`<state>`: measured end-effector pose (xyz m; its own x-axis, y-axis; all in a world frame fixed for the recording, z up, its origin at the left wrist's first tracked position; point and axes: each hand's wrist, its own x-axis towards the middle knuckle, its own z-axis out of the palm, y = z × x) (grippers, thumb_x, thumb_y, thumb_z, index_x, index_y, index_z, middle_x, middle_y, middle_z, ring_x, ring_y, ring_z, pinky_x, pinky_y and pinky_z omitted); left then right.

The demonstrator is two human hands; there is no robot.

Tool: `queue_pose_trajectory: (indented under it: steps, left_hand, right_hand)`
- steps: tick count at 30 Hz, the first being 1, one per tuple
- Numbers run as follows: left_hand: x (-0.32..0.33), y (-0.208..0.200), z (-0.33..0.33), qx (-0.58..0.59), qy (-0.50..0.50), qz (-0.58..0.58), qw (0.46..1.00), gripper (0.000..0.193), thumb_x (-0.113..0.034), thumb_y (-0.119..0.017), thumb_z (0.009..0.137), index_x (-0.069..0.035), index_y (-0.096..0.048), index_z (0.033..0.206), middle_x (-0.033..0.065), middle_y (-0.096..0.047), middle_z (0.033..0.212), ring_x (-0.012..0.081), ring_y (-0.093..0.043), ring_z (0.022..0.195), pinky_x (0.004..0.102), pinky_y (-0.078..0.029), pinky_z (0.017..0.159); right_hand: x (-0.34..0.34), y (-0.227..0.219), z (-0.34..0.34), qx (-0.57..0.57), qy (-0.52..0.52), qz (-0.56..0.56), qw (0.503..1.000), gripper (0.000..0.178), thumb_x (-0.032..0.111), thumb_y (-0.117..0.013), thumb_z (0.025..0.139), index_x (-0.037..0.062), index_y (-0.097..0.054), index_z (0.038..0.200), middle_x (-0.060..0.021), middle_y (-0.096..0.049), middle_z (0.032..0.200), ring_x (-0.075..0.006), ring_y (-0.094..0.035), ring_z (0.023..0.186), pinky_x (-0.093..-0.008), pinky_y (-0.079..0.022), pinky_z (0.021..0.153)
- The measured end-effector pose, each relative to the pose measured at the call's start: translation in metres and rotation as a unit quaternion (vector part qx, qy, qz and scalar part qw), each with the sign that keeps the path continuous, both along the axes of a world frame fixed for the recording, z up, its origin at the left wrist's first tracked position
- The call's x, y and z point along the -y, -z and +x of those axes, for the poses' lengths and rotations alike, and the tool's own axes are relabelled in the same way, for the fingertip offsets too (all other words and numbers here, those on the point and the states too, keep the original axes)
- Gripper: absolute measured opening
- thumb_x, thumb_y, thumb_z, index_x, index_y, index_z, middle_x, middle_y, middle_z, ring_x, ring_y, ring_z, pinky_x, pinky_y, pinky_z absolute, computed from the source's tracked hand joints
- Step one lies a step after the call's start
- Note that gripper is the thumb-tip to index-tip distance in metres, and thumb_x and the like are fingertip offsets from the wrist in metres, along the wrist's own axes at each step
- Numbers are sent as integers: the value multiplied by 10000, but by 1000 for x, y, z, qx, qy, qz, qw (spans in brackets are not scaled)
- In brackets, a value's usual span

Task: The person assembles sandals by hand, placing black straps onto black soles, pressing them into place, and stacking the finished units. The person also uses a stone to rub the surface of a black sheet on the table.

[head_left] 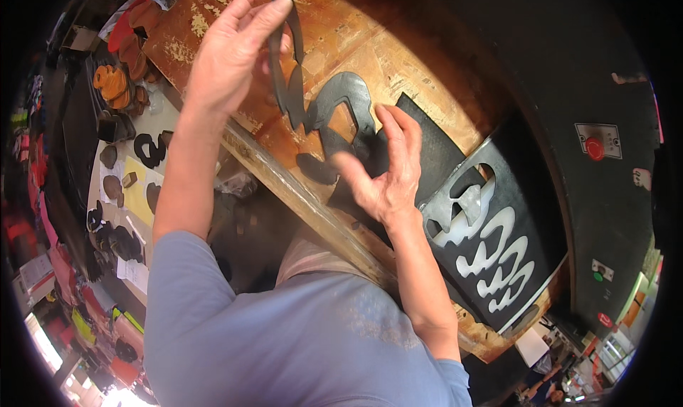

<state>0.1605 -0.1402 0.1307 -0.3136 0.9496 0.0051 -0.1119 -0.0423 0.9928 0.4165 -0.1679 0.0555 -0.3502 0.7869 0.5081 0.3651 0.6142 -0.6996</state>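
My left hand [245, 40] is raised over the far left of the wooden table, thumb and fingers pinching a thin dark curved strip [282, 69] that hangs down as a narrow loop. Its lower tip comes close to a dark grey U-shaped cut piece [345, 87] lying on the wood. Beside that piece, my right hand [391, 176] is low over the table with thumb and fingers apart. Dark material shows between them, and the blurred thumb is at the pieces' edge. A small dark rounded piece [316, 168] sits by the table's near edge.
On the right lies a black sheet [462, 265] with curved cut-outs showing white, and a grey curved piece [455, 204] on it. A dark machine body with a red button [595, 148] rises beyond. Left, a side table holds several dark pieces and orange-brown rounded pieces [112, 85].
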Motion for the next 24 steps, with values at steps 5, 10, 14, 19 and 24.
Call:
queue_pose_trajectory:
  steps: [5, 10, 14, 19, 24]
  left_hand:
    - [21, 0, 60, 34, 32, 14, 999, 578, -210, -816, 932, -18, -496, 1372, 170, -586, 1269, 75, -623, 656, 190, -460, 464]
    - [19, 22, 63, 40, 51, -52, 997, 502, -290, -793, 954, -12, -557, 1298, 133, -596, 1253, 75, -612, 638, 209, -463, 477]
    - [7, 55, 54, -110, 67, -66, 989, 368, -340, -765, 972, -26, -682, 1146, 45, -627, 1137, 63, -597, 649, 217, -474, 534]
    - [6, 76, 41, -118, 160, -76, 977, 286, -219, -732, 988, -18, -694, 1188, -1, -704, 964, 65, -638, 833, 230, -527, 779]
    - [-1, 82, 37, -72, 171, -96, 978, 309, -141, -675, 1017, 30, -642, 1271, 41, -742, 1050, 83, -676, 970, 246, -548, 885]
  right_hand:
    - [14, -32, -18, -66, -113, -83, 988, 702, 217, -872, 816, -30, -570, 1399, -220, -652, 1194, -350, -680, 1039, -419, -566, 887]
    - [32, -26, -12, -97, -21, -120, 988, 362, 45, -702, 939, -57, -634, 1279, -175, -691, 969, -253, -701, 791, -336, -567, 742]
    - [39, -20, 5, -279, -18, -388, 878, 250, 57, -548, 1051, -30, -646, 1264, -4, -693, 1034, -71, -628, 875, -232, -518, 791]
    - [33, -11, 23, -367, -37, -518, 771, 209, 118, -554, 1071, 2, -669, 1202, 5, -690, 1006, -44, -605, 857, -214, -497, 780]
    - [34, 4, 24, -270, 26, -577, 771, 229, 194, -591, 1078, -2, -692, 1137, 8, -685, 896, -51, -600, 713, -217, -533, 642]
